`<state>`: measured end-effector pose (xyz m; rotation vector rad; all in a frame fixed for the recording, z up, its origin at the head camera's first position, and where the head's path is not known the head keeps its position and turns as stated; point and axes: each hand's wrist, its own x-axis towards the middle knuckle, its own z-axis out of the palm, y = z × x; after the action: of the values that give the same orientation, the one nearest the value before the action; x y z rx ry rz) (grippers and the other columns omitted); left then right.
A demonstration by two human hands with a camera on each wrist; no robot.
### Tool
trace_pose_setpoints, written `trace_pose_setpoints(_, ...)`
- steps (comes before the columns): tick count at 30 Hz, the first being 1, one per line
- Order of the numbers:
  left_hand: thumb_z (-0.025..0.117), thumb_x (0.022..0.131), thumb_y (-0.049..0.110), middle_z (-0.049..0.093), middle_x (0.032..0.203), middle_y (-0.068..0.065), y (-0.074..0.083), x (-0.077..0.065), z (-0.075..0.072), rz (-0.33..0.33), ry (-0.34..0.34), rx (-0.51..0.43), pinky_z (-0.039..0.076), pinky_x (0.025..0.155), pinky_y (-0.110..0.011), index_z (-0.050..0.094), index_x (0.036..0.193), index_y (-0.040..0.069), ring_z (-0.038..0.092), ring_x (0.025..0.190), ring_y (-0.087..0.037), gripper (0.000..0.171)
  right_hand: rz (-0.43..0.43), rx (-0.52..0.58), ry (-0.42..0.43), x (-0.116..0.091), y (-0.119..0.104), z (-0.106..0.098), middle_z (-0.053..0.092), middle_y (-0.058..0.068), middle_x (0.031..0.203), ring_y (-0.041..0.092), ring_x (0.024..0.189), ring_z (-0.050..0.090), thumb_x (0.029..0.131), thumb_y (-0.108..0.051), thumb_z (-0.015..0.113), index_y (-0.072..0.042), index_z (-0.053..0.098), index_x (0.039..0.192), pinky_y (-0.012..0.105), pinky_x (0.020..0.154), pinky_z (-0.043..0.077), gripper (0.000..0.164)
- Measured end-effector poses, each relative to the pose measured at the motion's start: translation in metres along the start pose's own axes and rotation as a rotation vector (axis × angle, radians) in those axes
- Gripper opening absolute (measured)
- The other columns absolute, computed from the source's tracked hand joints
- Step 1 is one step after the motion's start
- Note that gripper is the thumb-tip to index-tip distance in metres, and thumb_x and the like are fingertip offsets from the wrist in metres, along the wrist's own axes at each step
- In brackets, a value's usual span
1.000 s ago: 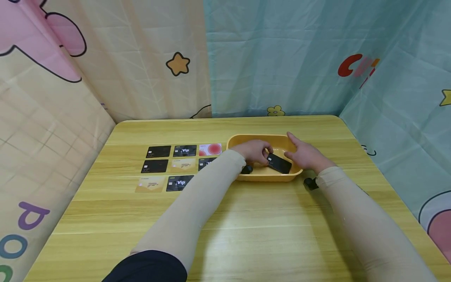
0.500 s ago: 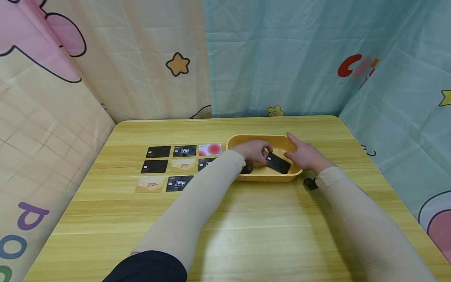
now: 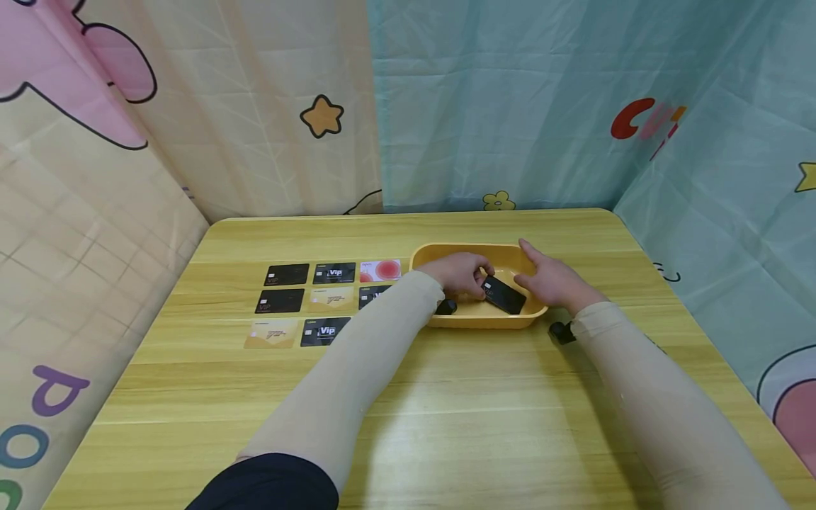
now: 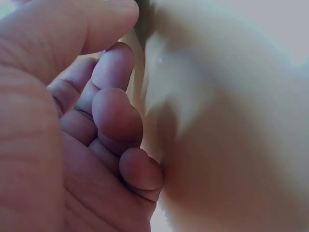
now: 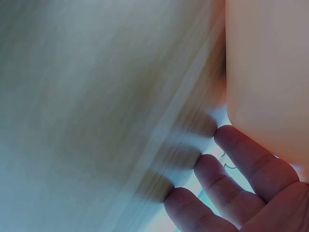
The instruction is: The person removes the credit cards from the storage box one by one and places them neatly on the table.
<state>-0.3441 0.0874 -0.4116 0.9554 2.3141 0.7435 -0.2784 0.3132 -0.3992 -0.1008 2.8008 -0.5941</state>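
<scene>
Inside the yellow plastic tub [image 3: 478, 322], my left hand [image 3: 460, 273] pinches a black card [image 3: 506, 295] by its left end. The card slants down to the right, across the tub's inside. In the left wrist view the thumb [image 4: 104, 21] and curled fingers [image 4: 116, 116] show, with a dark edge at the thumb tip. My right hand [image 3: 557, 280] holds the tub's right end, thumb over the rim and fingers outside. Seen from the right wrist, its fingertips [image 5: 229, 137] reach down to the table beside the tub's pale wall [image 5: 270, 72].
Left of the tub, cards lie in rows on the wooden table [image 3: 446, 411]: several black ones such as this VIP card [image 3: 279, 301], gold ones like this card [image 3: 272, 333], and a pink-patterned card [image 3: 380, 270]. The left sleeve [image 3: 344, 375] partly covers the rows. Printed curtains stand behind.
Almost nothing differs. The black card has shifted very slightly in the left hand's fingers; both hands and the tub stay in place.
</scene>
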Motion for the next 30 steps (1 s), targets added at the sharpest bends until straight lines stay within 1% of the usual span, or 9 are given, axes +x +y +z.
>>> trace_pose_setpoints(10,0.080,0.091,0.018,0.062,0.093,-0.002,-0.002,-0.002,-0.005,0.015,0.042,-0.009,0.045,0.071,-0.026,0.059,0.134,0.014,0.056,0.076,-0.015,0.048,-0.021,-0.003,0.005,-0.002,-0.002,0.000,0.030,0.033,0.166,0.053,0.144,0.044,0.108,-0.034,0.052,-0.014,-0.001,0.170,0.064,0.118,0.036,0.084)
trace_pose_setpoints(12,0.081,0.090,0.017,0.061,0.091,-0.001,-0.004,-0.003,-0.008,0.025,0.060,-0.012,0.045,0.071,-0.026,0.060,0.133,0.013,0.055,0.076,-0.015,0.048,-0.028,-0.014,0.008,-0.003,-0.003,0.000,0.030,0.033,0.165,0.051,0.140,0.050,0.108,-0.032,0.051,-0.013,0.001,0.170,0.062,0.114,0.041,0.082)
trace_pose_setpoints(14,0.081,0.090,0.015,0.061,0.089,-0.001,-0.005,-0.005,-0.011,0.036,0.078,-0.012,0.045,0.071,-0.026,0.060,0.133,0.011,0.055,0.075,-0.014,0.049,-0.039,-0.031,0.013,-0.003,-0.004,0.000,0.035,0.035,0.162,0.047,0.122,0.062,0.107,-0.026,0.050,-0.011,0.003,0.170,0.057,0.101,0.050,0.080)
trace_pose_setpoints(16,0.080,0.090,0.016,0.060,0.087,0.000,-0.005,-0.008,-0.016,0.040,0.096,0.004,0.044,0.071,-0.026,0.060,0.134,0.011,0.054,0.075,-0.014,0.049,-0.048,-0.047,0.010,-0.004,-0.004,-0.002,0.045,0.038,0.153,0.038,0.093,0.067,0.106,-0.019,0.048,-0.009,0.004,0.170,0.048,0.083,0.054,0.078)
trace_pose_setpoints(19,0.080,0.091,0.018,0.060,0.088,0.001,-0.004,-0.016,-0.023,0.046,0.127,0.048,0.043,0.072,-0.026,0.060,0.135,0.011,0.054,0.076,-0.014,0.049,-0.049,-0.048,-0.011,-0.005,-0.004,-0.004,0.063,0.038,0.128,0.024,0.058,0.048,0.101,-0.008,0.044,-0.007,0.004,0.169,0.037,0.060,0.048,0.079)
trace_pose_setpoints(21,0.079,0.093,0.020,0.059,0.089,0.001,-0.004,-0.025,-0.030,0.041,0.144,0.064,0.043,0.073,-0.026,0.059,0.137,0.012,0.054,0.078,-0.014,0.049,-0.039,-0.040,-0.028,-0.005,-0.004,-0.005,0.067,0.035,0.118,0.019,0.052,0.040,0.099,-0.004,0.041,-0.007,0.004,0.169,0.034,0.055,0.045,0.080)
trace_pose_setpoints(23,0.078,0.093,0.020,0.059,0.091,0.000,-0.003,-0.034,-0.037,0.038,0.158,0.061,0.042,0.074,-0.027,0.058,0.138,0.012,0.054,0.079,-0.015,0.049,-0.024,-0.038,-0.042,-0.005,-0.004,-0.006,0.068,0.034,0.115,0.017,0.052,0.037,0.098,-0.003,0.040,-0.009,0.003,0.170,0.032,0.054,0.044,0.081)
trace_pose_setpoints(27,0.077,0.095,0.021,0.061,0.096,0.000,-0.003,-0.052,-0.055,0.044,0.194,0.040,0.044,0.073,-0.029,0.056,0.139,0.013,0.055,0.082,-0.016,0.050,-0.008,-0.042,-0.049,-0.004,-0.006,-0.007,0.055,0.038,0.142,0.020,0.055,0.041,0.098,-0.004,0.040,-0.010,0.004,0.170,0.033,0.056,0.045,0.081)
trace_pose_setpoints(30,0.077,0.094,0.023,0.062,0.099,0.000,-0.007,-0.066,-0.070,0.064,0.256,0.014,0.045,0.077,-0.031,0.056,0.139,0.013,0.056,0.086,-0.018,0.050,-0.013,-0.042,-0.047,-0.004,-0.008,-0.008,0.040,0.039,0.157,0.022,0.059,0.045,0.098,-0.002,0.040,-0.009,0.004,0.170,0.034,0.059,0.045,0.081)
